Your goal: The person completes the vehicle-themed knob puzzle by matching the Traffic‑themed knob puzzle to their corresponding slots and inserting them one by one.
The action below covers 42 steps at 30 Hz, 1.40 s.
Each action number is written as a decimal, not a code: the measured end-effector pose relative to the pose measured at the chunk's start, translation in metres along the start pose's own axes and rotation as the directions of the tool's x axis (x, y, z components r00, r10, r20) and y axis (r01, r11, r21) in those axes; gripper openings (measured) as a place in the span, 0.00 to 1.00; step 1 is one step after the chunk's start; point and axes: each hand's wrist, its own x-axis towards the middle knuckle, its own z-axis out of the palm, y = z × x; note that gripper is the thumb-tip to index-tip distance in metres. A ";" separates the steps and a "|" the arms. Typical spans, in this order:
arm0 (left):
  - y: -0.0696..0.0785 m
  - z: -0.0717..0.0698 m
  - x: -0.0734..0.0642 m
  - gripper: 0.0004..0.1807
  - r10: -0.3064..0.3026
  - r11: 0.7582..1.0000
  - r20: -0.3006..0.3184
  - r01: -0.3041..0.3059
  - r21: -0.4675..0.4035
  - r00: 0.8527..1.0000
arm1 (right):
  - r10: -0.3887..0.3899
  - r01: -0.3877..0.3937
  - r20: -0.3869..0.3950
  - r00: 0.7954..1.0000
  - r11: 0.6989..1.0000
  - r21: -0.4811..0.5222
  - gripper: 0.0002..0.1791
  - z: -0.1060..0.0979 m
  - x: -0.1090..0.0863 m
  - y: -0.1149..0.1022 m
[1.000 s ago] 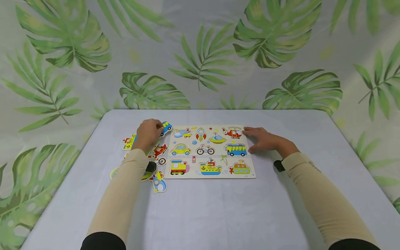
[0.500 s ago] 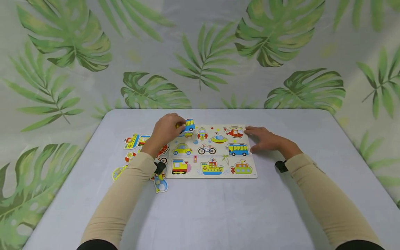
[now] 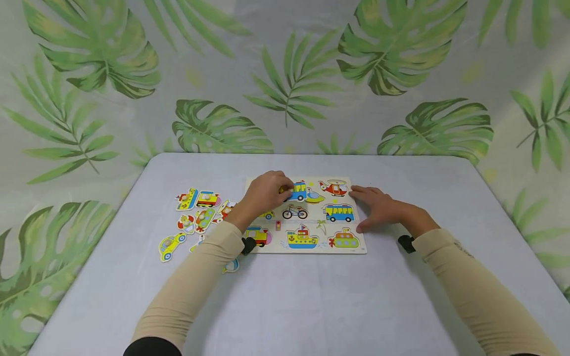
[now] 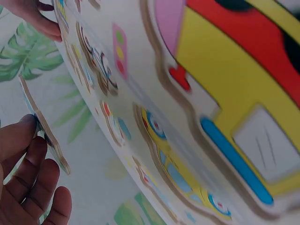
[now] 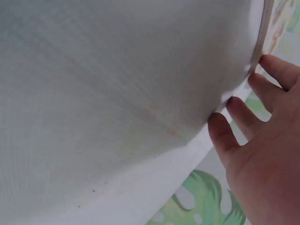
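Observation:
My left hand point(image 3: 267, 193) pinches a blue and yellow bus puzzle piece point(image 3: 300, 191) over the upper middle of a white wooden puzzle board point(image 3: 278, 244). In the left wrist view the piece point(image 4: 46, 126) shows its thin edge between thumb and fingers, held up off the board. Printed vehicles fill the board's cut-outs, with a matching bus picture point(image 3: 338, 213) at the right of the middle row. My right hand point(image 3: 378, 207) lies at the board's right edge, fingers spread; its fingertips point(image 5: 269, 61) touch that edge in the right wrist view.
Loose pieces lie left of the board: a boat point(image 3: 187, 200), a train point(image 3: 208, 199), a rocket point(image 3: 186, 224), a submarine point(image 3: 205, 219), a car point(image 3: 171, 246) and others partly under the left arm. A leaf-patterned cloth point(image 3: 285, 79) hangs behind the white table point(image 3: 311, 306).
The left hand has carried the bus piece rightward from beside the loose pieces to over the board's upper middle. The right hand stays at the board's right edge.

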 end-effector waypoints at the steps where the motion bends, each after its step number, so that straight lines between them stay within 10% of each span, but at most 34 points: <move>1: 0.003 0.002 0.001 0.10 0.006 1.000 0.003 -0.006 -0.006 1.000 | -0.004 0.004 -0.007 1.000 1.000 -0.007 0.59 0.001 0.000 0.000; 25: 0.065 0.051 0.036 0.12 0.100 0.994 0.205 -0.090 -0.058 0.974 | -0.024 0.024 -0.019 1.000 1.000 0.017 0.57 0.002 -0.002 0.005; 42: 0.073 0.069 0.050 0.11 0.057 0.988 0.238 -0.019 -0.155 0.970 | -0.011 0.012 -0.013 1.000 0.999 0.048 0.57 0.002 -0.004 0.007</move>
